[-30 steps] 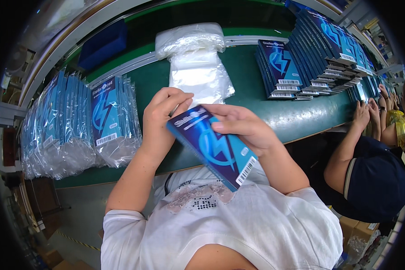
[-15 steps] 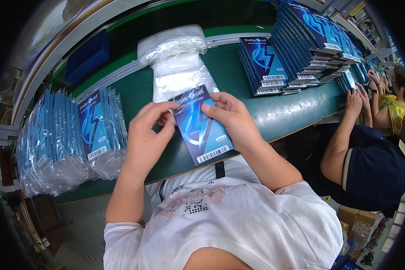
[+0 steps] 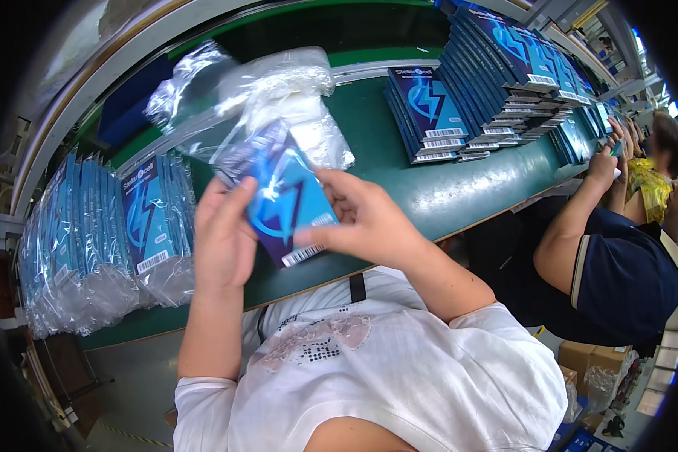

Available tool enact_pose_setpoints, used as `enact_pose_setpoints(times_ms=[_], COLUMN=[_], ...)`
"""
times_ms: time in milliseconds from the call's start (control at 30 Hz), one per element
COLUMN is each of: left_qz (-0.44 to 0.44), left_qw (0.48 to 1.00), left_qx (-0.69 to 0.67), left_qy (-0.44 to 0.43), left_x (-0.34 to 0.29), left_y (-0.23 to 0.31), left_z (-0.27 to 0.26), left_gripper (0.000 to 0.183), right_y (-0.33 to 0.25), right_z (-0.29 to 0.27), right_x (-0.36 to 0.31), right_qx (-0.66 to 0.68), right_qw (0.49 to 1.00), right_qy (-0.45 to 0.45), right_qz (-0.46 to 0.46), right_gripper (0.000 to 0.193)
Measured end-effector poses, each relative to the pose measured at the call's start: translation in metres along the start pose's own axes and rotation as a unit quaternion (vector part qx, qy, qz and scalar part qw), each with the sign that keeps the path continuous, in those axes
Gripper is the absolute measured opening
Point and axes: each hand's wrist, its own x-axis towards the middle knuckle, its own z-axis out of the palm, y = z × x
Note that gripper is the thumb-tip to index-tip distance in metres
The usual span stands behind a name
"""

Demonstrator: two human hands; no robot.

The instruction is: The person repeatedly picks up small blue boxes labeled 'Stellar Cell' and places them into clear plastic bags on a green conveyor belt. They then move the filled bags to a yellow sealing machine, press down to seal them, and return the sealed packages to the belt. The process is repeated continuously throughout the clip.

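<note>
Between my hands is a flat blue box (image 3: 290, 200) with a lightning-bolt picture, tilted and slightly blurred. Clear plastic bag film (image 3: 192, 87) covers its far end and billows up to the far left. My left hand (image 3: 224, 230) grips the box's left edge with the film, thumb on top. At the lower right side of the box, my right hand (image 3: 365, 218) pinches it, thumb across the front. Just beyond lies a stack of clear plastic bags (image 3: 305, 98); the raised film partly overlaps it.
On the left stands a row of bagged blue boxes (image 3: 147, 215). Unbagged blue boxes (image 3: 429, 105) are stacked at the far right of the green table (image 3: 399, 218). A co-worker in a dark shirt (image 3: 618, 271) sits to my right, others beyond. Cardboard cartons (image 3: 595, 365) are below.
The box has moved left and nearer to my left hand. Clear film now stretches up to the far left. The co-worker's hands on the right have shifted.
</note>
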Motion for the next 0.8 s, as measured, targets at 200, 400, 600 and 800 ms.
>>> enact_pose_setpoints(times_ms=[200, 400, 600, 800], left_qz=[-0.107, -0.206, -0.186, 0.234], left_qw=[0.991, 0.955, 0.974, 0.909], left_qx=[0.026, 0.007, -0.092, 0.31], left_qy=[-0.072, -0.212, -0.094, 0.152], left_x=[-0.024, -0.027, -0.038, -0.053], left_y=[0.0, -0.003, 0.008, 0.051], left_z=[0.019, 0.016, 0.013, 0.0], left_gripper=[0.035, 0.043, 0.046, 0.05], right_y=[-0.026, -0.035, -0.033, -0.053], right_z=[-0.012, -0.009, 0.033, -0.014], right_x=[0.0, -0.012, -0.006, 0.005], right_qx=[-0.187, -0.109, -0.12, -0.138], right_qw=[0.941, 0.875, 0.888, 0.933], right_qy=[0.048, 0.182, -0.15, -0.05], right_qz=[-0.28, -0.436, -0.417, -0.33], right_gripper=[0.079, 0.019, 0.029, 0.035])
